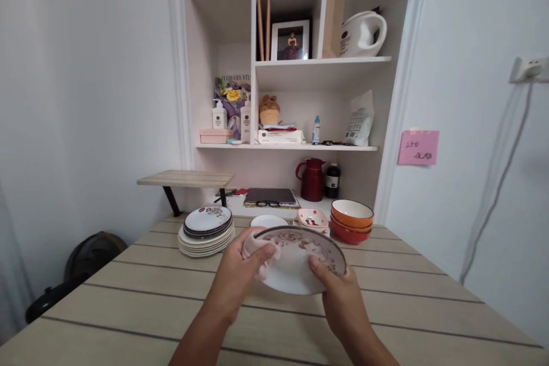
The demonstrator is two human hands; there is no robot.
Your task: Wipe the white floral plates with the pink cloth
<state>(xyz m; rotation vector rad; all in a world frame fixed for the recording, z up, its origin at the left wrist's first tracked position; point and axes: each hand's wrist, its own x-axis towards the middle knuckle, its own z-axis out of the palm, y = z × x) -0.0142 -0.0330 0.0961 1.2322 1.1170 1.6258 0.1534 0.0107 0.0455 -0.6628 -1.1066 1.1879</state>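
A white plate (295, 266) with a brown flower pattern and dark rim is held tilted above the table. My right hand (341, 289) grips its right edge, thumb on the upper face. At the left edge, my left hand (242, 263) is closed on a pale pink cloth (259, 246), which wraps over the rim with the thumb pressing on it. Most of the fingers are hidden under the plate. Behind it, another white plate (269, 221) is partly covered from view. To the left stands a stack of plates (208, 220), the upper ones flowered and dark-rimmed.
Orange and red bowls (351, 214) are stacked at the back right, beside small patterned dishes (312, 218). A low wooden riser (186, 178) stands at the back left. Beyond the slatted table (150, 291) are a dark laptop (270, 197), a red jug (312, 180) and shelves.
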